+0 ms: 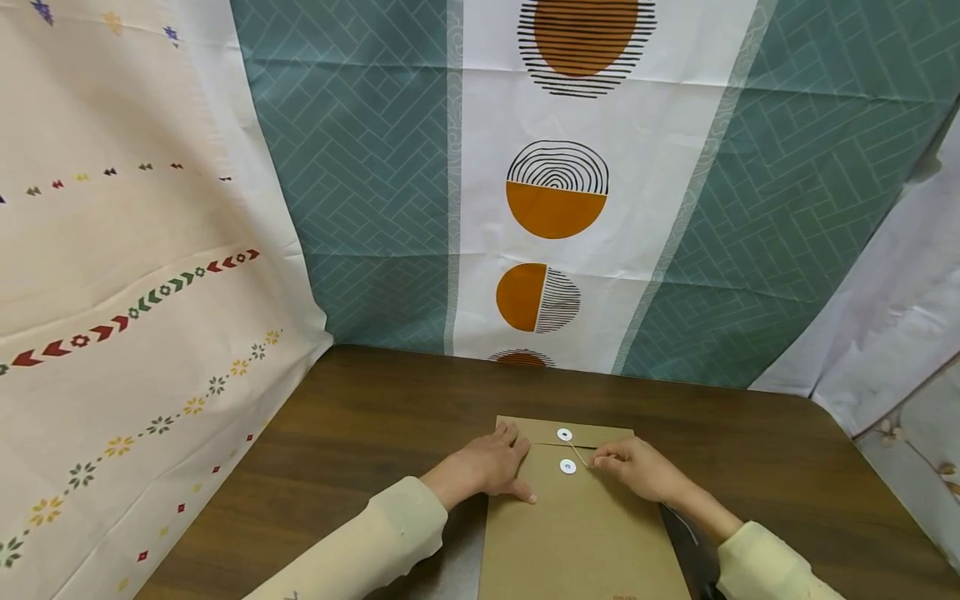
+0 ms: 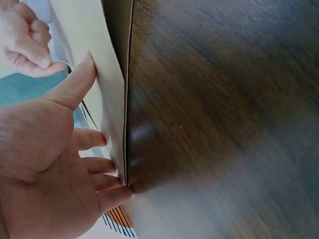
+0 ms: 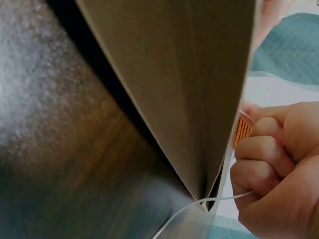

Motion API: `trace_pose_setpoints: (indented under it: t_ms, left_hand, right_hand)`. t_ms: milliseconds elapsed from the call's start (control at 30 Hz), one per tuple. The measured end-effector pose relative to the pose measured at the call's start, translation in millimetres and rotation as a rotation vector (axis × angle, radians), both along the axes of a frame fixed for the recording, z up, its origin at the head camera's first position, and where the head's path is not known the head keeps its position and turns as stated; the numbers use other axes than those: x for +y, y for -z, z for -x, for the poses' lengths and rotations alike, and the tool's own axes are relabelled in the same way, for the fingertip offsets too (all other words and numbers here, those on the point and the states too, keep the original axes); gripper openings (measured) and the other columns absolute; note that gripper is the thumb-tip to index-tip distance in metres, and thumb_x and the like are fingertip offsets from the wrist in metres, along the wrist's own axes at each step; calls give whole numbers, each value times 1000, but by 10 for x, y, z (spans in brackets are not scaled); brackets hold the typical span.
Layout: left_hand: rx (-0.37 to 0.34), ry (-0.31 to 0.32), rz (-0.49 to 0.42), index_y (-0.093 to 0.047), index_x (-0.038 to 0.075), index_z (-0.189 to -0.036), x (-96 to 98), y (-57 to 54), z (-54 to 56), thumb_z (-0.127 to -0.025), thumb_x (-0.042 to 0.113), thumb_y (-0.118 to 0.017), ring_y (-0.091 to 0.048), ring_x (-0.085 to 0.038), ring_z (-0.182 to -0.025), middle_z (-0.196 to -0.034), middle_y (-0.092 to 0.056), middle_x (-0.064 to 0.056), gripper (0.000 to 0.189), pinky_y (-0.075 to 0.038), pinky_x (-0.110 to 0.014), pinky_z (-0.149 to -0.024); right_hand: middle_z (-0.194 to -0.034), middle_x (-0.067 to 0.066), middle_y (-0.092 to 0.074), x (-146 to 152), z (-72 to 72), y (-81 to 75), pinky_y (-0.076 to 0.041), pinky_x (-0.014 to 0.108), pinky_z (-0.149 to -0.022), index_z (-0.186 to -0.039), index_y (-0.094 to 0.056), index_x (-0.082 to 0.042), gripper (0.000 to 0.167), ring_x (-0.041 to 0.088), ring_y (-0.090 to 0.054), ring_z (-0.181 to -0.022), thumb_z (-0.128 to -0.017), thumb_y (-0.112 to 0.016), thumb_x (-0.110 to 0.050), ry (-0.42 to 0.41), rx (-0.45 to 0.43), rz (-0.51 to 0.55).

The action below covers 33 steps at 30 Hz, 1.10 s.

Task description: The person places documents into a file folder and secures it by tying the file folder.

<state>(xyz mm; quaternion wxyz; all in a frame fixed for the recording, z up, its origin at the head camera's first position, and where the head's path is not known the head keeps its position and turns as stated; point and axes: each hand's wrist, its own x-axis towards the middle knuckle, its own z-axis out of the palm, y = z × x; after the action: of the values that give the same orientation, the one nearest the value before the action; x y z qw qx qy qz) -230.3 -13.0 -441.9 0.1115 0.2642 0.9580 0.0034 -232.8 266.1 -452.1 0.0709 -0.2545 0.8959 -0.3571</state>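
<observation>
A brown string-tie envelope (image 1: pixel 573 533) lies on the table with its flap folded down at the far end. Two white button discs sit one above the other, the upper disc (image 1: pixel 565 434) on the flap and the lower disc (image 1: pixel 567 467) on the body. From the upper disc a thin string (image 1: pixel 577 453) runs to my right hand (image 1: pixel 633 468), which pinches it; its fingers are curled in the right wrist view. My left hand (image 1: pixel 491 462) rests with spread fingers on the envelope's left edge. The string's tail (image 3: pixel 174 215) trails below the right hand.
The brown wooden table (image 1: pixel 390 400) extends on both sides of the envelope. A patterned teal and white curtain (image 1: pixel 375 167) hangs behind it. At the left hangs a cream embroidered cloth (image 1: pixel 135 333). A dark object (image 1: pixel 708 590) shows partly beside the right sleeve.
</observation>
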Motion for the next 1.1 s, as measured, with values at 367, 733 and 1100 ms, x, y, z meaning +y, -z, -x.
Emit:
trace_pose_setpoints:
  t_ms: [367,733,1100]
  left_hand:
    - [2,-4,-2,-46,14,-154,0,-17,-17,-87,64,-70,-29,-32,-153,-164,-33,-15,88,-42,-44,-112]
    - [0,-7,4,-46,15,-154,3,-24,-11,-86,65,-70,-29,-32,-152,-164,-33,-15,88,-41,-43,-112]
    - [-21,-26,4,-45,17,-155,13,-1,1,-86,65,-70,-27,-30,-154,-166,-30,-14,88,-40,-44,-113]
  right_hand:
    - [-91,7,-75,-152,-132,-71,-49,35,-63,-96,-69,-6,5,15,-63,-78,-92,-73,-9,236,84,-146]
    - [-79,-8,-67,-201,-144,-63,-43,33,-53,-86,-76,-18,9,8,-51,-63,-88,-77,-9,217,229,-251]
    - [-61,-21,-45,-245,-136,84,-36,27,-47,-68,-61,-25,27,-1,-35,-56,-79,-77,-6,-20,565,-378]
